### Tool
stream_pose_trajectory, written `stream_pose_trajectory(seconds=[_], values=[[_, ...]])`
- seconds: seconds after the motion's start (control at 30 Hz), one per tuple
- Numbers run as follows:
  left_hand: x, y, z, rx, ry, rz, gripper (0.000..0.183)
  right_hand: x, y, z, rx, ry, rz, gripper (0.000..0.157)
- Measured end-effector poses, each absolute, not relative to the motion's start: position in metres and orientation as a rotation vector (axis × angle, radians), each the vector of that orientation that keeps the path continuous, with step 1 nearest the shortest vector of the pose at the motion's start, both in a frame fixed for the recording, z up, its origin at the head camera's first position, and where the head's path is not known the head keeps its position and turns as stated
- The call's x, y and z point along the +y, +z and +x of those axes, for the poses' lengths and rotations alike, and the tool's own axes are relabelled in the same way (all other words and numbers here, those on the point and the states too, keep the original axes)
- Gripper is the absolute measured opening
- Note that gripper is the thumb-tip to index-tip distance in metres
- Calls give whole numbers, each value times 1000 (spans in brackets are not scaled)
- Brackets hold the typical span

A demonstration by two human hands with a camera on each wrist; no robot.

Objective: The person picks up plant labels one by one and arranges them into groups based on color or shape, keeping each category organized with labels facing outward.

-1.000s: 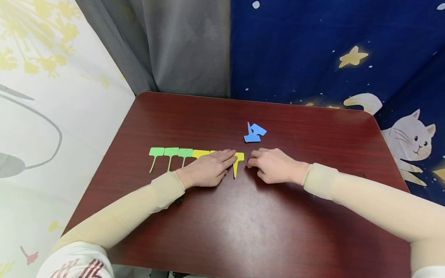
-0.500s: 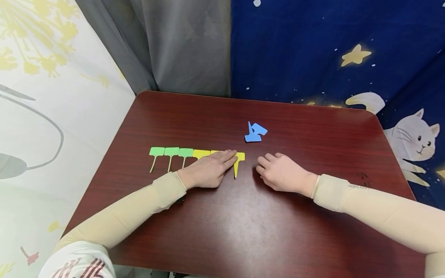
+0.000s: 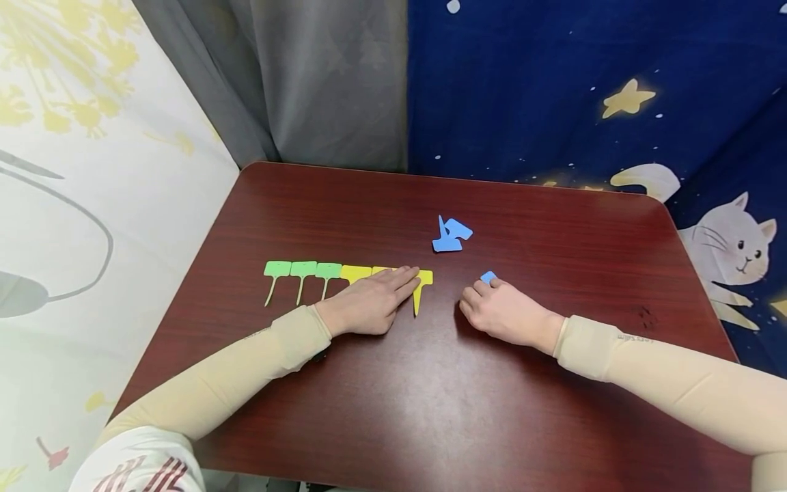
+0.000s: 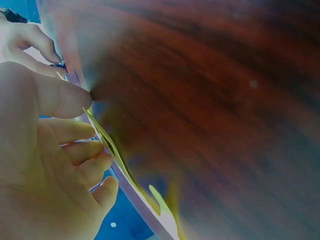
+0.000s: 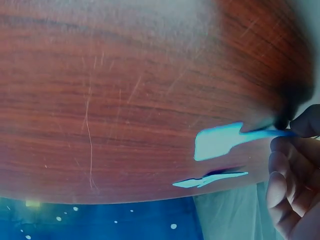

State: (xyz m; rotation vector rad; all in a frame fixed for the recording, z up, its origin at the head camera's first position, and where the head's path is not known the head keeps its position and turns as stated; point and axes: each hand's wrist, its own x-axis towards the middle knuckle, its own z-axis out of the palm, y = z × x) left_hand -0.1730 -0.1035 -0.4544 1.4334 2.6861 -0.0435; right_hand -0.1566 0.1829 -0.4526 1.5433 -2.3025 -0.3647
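Note:
My left hand (image 3: 365,301) lies with straight fingers over the yellow T-shaped plant labels (image 3: 424,277), hiding part of them. In the left wrist view, the yellow labels (image 4: 117,157) run edge-on past its fingertips. To the right, my right hand (image 3: 510,316) pinches a blue plant label (image 3: 488,277). The right wrist view shows thumb and finger on this label's thin stem, its flat head (image 5: 219,141) pointing away from the hand. Three green plant labels (image 3: 278,268) continue the row leftward, heads up and stems toward me.
Farther back on the dark red table (image 3: 553,225) is a small overlapping pile of blue plant labels (image 3: 449,240). A grey curtain (image 3: 332,89) and a blue patterned curtain (image 3: 522,89) hang behind the far edge; a white patterned wall covering (image 3: 80,205) is on the left.
My right hand has moved right and slightly toward me, away from the row. The blue label's head now shows above its fingers. My left hand has stayed in place.

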Motion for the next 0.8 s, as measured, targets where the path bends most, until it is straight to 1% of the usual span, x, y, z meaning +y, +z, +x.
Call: stream_pose_trajectory(seconds=[0.27,0.53,0.8], values=[[-102,-455,-173,2683,-79,1428,56,184,-449,-155,-2311,-308,1526,34],[-102,-456,-174,2688,-67,1451,56,187,-441,-156,-2268,-252,1505,30],[-102,-456,-175,2689,-63,1455,57,194,-429,-166,-2228,-98,1445,29]])
